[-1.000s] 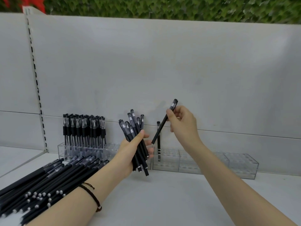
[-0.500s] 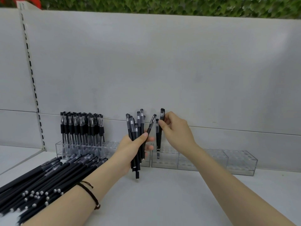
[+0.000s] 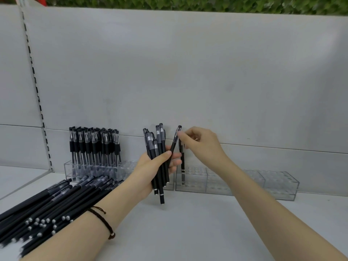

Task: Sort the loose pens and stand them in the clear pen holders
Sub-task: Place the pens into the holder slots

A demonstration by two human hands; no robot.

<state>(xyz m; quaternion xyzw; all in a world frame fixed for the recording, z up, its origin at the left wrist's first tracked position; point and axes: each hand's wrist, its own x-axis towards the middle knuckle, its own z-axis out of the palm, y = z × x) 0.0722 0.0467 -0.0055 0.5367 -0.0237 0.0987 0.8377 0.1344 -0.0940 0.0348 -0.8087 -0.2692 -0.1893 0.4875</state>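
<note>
The left hand (image 3: 148,172) is gripping a bundle of slim matte black capped pens (image 3: 159,144), fingers and thumb wrapped round the barrels, holding them upright just above the white shelf surface (image 3: 188,232) near the centre of the view. One black pen with white lettering (image 3: 174,146) is leaning out of the bundle toward one o'clock, its lower end tucked among the left fingers. The right hand (image 3: 201,146), its forearm stretching in from five o'clock, is pinching that pen just under its cap between thumb and forefinger, the other fingers loosely curled.

At three o'clock from the bundle a long clear acrylic pen holder with a grid of holes (image 3: 244,183) is sitting against the grey back panel (image 3: 188,72). A single black pen (image 3: 182,166) is standing upright at its left end, its top partly hidden behind the right hand. At nine o'clock from the bundle a second clear acrylic holder (image 3: 128,170) is carrying a dense row of clear-barrelled pens with black rubber grips (image 3: 94,146), all upright. At eight o'clock in the view a heap of loose matte black pens (image 3: 47,200) is lying flat on the shelf, silver end caps facing the camera, just beside the left forearm. A dark braided cord bracelet (image 3: 101,221) is circling the left wrist. Green leaves (image 3: 188,4) are showing along twelve o'clock.
</note>
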